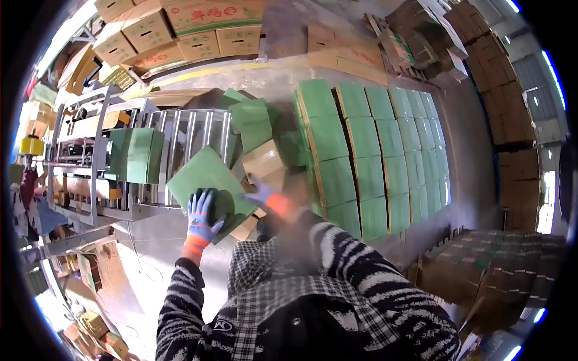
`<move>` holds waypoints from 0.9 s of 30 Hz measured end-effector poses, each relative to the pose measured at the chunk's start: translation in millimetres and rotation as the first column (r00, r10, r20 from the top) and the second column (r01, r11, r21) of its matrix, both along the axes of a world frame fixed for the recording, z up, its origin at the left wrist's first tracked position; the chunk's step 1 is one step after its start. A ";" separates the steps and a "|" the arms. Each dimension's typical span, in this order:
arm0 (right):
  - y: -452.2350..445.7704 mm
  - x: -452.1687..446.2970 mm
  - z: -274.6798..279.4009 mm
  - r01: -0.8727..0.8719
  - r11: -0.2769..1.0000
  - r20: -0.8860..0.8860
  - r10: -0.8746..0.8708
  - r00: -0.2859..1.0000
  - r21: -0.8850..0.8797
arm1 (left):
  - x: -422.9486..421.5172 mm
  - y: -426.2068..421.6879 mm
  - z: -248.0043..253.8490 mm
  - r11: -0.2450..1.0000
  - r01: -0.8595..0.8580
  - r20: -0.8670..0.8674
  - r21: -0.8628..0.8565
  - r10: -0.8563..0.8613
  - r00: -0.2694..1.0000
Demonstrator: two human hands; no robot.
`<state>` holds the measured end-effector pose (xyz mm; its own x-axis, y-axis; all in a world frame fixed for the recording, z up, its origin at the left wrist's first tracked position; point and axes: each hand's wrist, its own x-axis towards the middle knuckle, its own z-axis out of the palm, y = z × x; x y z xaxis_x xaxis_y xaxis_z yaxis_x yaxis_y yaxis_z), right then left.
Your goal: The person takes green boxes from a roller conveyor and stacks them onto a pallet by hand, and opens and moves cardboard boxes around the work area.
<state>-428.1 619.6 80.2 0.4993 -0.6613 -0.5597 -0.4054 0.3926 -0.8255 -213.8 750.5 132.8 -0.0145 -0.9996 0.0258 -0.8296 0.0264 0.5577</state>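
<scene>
A green cardboard box (208, 179) sits tilted in front of me, at the end of the roller conveyor (191, 132). My left hand (201, 218), in a blue glove with an orange cuff, lies on the near part of its green face with fingers stretched out. Close to the box's right side is my right hand (268, 196), gloved the same way; its fingers look spread, though motion blurs it. Whether it touches the box I cannot tell. Beyond it lie a brown carton (264, 161) and loose green boxes (251, 120).
Rows of stacked green boxes (364, 150) stand to my right. Another green box (135, 155) is on the conveyor at left, by a metal-framed machine (96, 138). Brown printed cartons (211, 24) are stacked at the back. More stacked boxes (494, 271) stand at lower right.
</scene>
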 end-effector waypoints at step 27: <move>225.4 -356.1 32.5 0.627 0.607 -0.534 -0.776 0.336 -0.487 | 169.5 52.7 -70.9 0.744 -0.333 -0.814 0.579 0.502 -0.294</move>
<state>-784.2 845.0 112.7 -0.6405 -0.6929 -0.3310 -0.4697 0.6946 -0.5449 -44.3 803.3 61.9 0.3605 -0.7396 -0.5684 0.7345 -0.1505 0.6617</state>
